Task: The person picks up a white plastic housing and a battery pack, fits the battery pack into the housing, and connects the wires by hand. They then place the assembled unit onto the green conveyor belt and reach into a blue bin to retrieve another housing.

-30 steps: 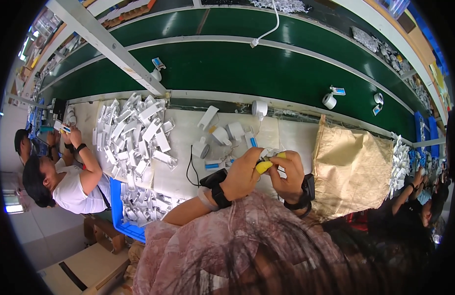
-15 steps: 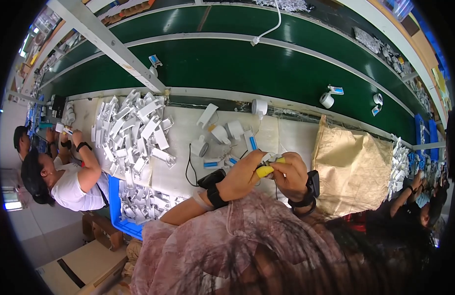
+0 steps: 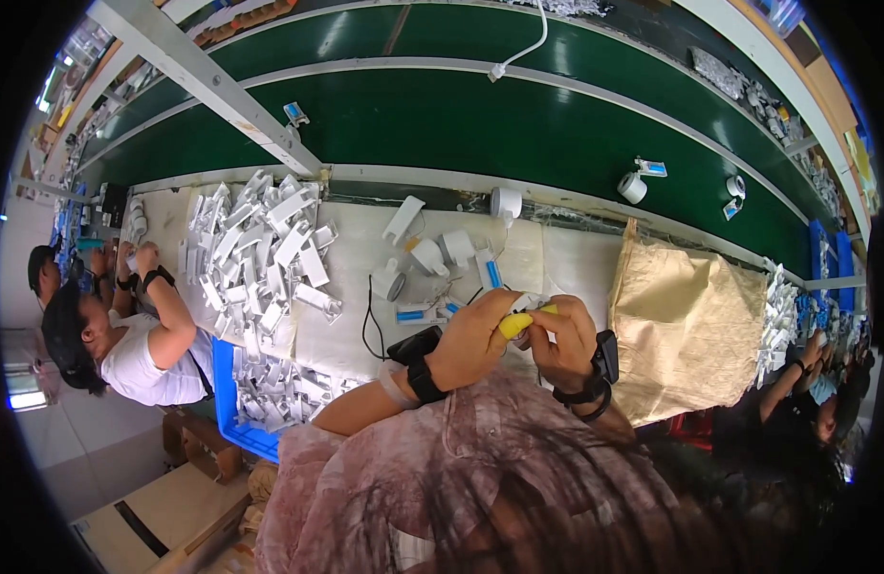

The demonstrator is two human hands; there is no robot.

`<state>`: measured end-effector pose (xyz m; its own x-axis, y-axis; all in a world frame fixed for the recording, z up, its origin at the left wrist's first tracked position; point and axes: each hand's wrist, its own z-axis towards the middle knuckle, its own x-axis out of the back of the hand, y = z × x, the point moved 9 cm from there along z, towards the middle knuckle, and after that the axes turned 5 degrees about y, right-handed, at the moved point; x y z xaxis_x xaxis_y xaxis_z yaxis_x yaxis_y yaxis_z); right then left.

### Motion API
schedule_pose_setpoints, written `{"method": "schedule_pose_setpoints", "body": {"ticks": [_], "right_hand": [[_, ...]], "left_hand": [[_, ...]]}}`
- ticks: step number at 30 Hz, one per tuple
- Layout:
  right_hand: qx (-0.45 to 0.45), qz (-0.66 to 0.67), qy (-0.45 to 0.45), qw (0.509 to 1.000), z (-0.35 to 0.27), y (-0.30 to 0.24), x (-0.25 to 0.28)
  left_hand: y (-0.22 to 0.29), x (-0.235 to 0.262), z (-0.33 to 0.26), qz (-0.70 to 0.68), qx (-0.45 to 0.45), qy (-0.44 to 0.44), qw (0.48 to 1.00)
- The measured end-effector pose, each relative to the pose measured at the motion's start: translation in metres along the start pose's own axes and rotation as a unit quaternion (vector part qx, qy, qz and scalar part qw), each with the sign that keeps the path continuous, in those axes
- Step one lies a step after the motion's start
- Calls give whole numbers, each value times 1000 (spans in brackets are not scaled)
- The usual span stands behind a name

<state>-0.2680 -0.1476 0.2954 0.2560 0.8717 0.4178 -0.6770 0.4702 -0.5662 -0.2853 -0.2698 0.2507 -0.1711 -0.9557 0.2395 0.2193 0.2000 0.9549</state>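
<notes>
Close in front of my body, my left hand (image 3: 470,340) and my right hand (image 3: 563,342) meet, fingers closed around a small white plastic part (image 3: 526,304). Yellow coverings, seemingly finger cots (image 3: 514,326), show at the fingertips. Fingers hide most of the part. Just beyond my hands lie white housings with blue-marked pieces (image 3: 491,272), white round cups (image 3: 456,248) and a long white cover (image 3: 403,220). A thin black cable (image 3: 368,320) curls on the table left of them.
A heap of white plastic covers (image 3: 260,239) covers the table at left, above a blue crate (image 3: 228,402) of similar parts. A tan sack (image 3: 686,325) lies at right. Beyond runs a green conveyor (image 3: 442,124) carrying white assemblies (image 3: 633,187). A person (image 3: 141,349) works at left.
My hands turn the small part slightly, and the fingers shift around it. Assemblies on the conveyor have moved slightly left. The person at left has drawn their hands nearer together.
</notes>
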Motion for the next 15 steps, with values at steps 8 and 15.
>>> {"method": "schedule_pose_setpoints", "body": {"ticks": [8, 15], "right_hand": [[-55, 21, -21, 998, 16, 38, -29], [-156, 116, -15, 981, 93, 158, -78]], "left_hand": [[-45, 5, 14, -113, 184, -26, 976], [-85, 30, 16, -166, 140, 38, 975]]}}
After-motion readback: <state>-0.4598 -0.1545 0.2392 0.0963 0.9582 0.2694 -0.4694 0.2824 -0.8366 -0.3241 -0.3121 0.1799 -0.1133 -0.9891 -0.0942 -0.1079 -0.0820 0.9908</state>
